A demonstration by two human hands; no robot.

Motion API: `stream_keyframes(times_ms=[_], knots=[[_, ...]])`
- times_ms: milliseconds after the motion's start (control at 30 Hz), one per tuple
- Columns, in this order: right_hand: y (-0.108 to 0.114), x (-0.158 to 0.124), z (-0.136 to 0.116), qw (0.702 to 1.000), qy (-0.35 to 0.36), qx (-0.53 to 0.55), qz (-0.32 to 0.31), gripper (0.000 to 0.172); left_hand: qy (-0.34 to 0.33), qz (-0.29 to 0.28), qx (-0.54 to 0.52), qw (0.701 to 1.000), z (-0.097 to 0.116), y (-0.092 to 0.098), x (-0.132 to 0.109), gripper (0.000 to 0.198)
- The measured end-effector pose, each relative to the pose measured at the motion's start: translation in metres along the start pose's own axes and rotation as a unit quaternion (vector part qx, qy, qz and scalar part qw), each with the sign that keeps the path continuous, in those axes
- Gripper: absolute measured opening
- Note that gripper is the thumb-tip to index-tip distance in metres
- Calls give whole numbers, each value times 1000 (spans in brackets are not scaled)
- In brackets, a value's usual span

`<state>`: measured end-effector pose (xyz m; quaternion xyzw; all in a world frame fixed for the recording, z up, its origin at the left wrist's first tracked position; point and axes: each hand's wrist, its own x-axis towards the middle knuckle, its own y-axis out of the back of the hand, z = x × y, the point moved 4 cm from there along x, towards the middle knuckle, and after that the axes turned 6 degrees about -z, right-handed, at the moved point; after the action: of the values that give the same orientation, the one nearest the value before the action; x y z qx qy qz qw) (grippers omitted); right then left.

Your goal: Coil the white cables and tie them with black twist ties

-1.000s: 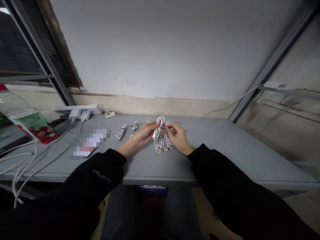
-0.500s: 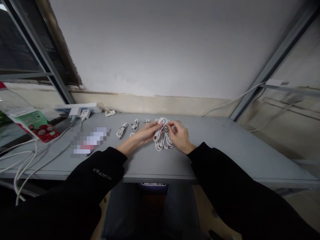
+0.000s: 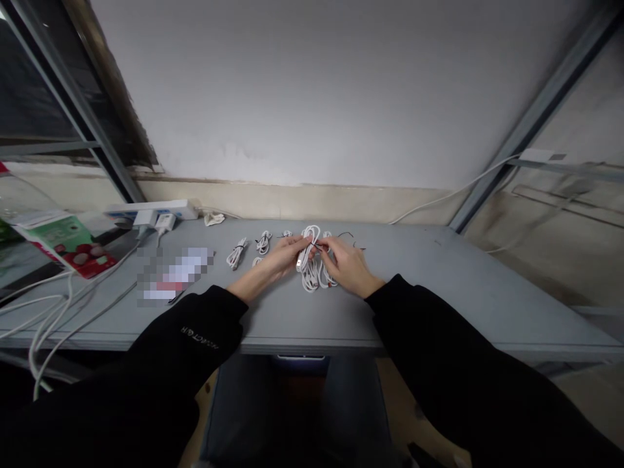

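My left hand [image 3: 285, 255] pinches a coiled white cable [image 3: 308, 244] just above the grey table [image 3: 439, 292], its plug end hanging down. My right hand [image 3: 347, 265] is closed on the same coil from the right, fingers at a thin dark tie around it. Beneath them lies a loose pile of white cables [image 3: 314, 279]. Two bundled white cables [image 3: 236, 254] [image 3: 264, 244] lie in a row to the left, with a small one [image 3: 286, 234] behind my left hand.
A blurred flat object [image 3: 173, 276] lies at the left. Behind it sits a white power strip [image 3: 151, 211] with chargers and trailing white wires [image 3: 53, 312]. A green and red carton [image 3: 65, 242] stands far left. A wall runs along the table's back.
Both hands stay on the coil. My right hand has slid slightly left over it, and the plug end now hangs below my left fingers again.
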<state>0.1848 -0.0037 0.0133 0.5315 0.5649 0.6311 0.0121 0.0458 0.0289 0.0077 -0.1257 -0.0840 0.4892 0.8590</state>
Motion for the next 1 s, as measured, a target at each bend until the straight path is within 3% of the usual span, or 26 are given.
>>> stream_keyframes(times_ms=[300, 567, 733, 900, 1000], knots=[[-5, 1, -3, 994, 38, -86, -51, 31, 40, -3, -30, 999, -4, -3, 0, 19], [-10, 1, 5, 998, 41, -30, -38, 31, 29, -27, -64, 997, -9, -12, -4, 10], [-13, 0, 6, 998, 33, 40, -23, 25, 36, -40, -76, 996, -9, -17, -3, 13], [-8, 3, 9, 984, -51, 164, 38, 23, 16, -33, -87, 996, -1, -20, -2, 9], [-9, 4, 16, 960, -117, 248, 64, 27, -33, -26, -31, 999, 4, -18, -4, 15]])
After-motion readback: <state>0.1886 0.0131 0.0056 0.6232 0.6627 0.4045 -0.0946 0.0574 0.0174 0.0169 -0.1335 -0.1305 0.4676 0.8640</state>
